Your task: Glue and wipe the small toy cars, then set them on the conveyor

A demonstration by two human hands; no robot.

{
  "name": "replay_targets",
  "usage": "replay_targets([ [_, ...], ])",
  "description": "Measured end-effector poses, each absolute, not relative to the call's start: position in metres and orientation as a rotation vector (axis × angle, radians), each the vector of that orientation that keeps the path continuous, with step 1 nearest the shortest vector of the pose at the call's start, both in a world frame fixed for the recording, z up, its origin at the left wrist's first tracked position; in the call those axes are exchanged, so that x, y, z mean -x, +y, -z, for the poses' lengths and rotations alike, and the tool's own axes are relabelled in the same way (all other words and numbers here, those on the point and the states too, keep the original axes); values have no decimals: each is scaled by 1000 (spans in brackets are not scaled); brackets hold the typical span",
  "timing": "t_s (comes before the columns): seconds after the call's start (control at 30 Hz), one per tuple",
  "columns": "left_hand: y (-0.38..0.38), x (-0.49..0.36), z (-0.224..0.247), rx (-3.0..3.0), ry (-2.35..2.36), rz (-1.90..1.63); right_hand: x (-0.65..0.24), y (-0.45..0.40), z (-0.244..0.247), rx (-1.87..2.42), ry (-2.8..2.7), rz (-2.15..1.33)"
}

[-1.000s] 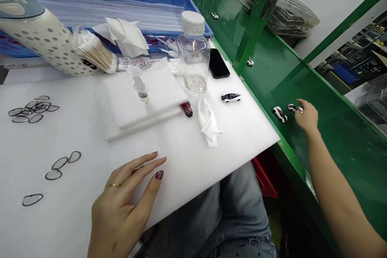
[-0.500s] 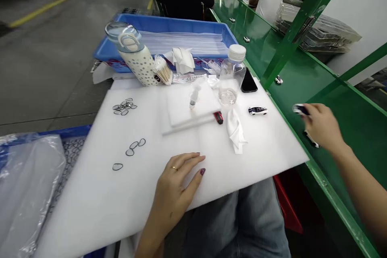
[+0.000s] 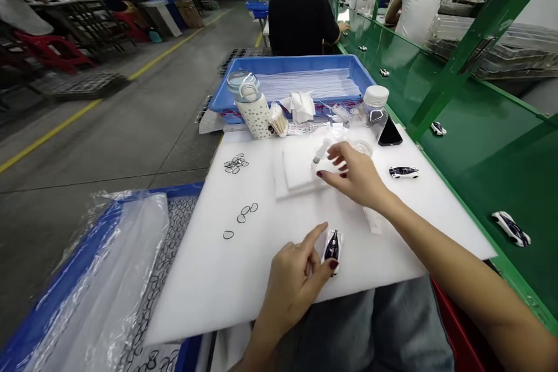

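Observation:
My left hand [image 3: 293, 282] holds a white-and-dark toy car [image 3: 332, 249] on the white board [image 3: 209, 290], its thumb on the car's near end and its index finger along the left side. My right hand [image 3: 355, 173] reaches over the stacked white foam sheets [image 3: 299, 171], thumb and fingers apart, with nothing between them. Just beside its fingertips lies a small translucent syringe-like tube [image 3: 321, 151]. A second toy car [image 3: 403, 172] rests on the board to the right. Behind my right wrist, a white tissue [image 3: 374, 221] is partly hidden.
Black rings [image 3: 236, 164] lie on the board's left. At the back stand a dotted bottle [image 3: 255, 110], a clear bottle [image 3: 375, 106], cotton swabs [image 3: 278, 120] and a blue tray [image 3: 226, 96]. A phone [image 3: 390, 132] lies near the green conveyor [image 3: 475, 180], which carries several toy cars.
The toy car from my right hand is now on the board in my left hand. My right hand has moved left from the conveyor to the foam sheets. The view has turned.

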State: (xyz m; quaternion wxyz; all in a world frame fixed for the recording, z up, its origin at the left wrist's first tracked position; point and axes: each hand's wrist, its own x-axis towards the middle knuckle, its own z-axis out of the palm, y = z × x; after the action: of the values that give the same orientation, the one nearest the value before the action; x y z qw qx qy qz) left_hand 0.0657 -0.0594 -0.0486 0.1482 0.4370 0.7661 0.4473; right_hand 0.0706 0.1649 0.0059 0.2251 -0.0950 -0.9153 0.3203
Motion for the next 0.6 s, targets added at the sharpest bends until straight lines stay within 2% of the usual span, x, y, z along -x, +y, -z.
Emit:
replay_targets([
  [0.17, -60, -61, 43, -1420, 2028, -1239, -37, 170, -12, 206, -2758, -995],
  [0.33, -57, -60, 43, -1605, 2092, -1075, -64, 168, -21, 23, -2329, -1658],
  [0.43, -51, -69, 45, -1558, 2109, -1206, -97, 151, -5, 66, -2072, -1732],
  [0.6, -36, -89, 45, -1207, 2212, -1536, -129, 125, 12, 180, -1976, -1916],
])
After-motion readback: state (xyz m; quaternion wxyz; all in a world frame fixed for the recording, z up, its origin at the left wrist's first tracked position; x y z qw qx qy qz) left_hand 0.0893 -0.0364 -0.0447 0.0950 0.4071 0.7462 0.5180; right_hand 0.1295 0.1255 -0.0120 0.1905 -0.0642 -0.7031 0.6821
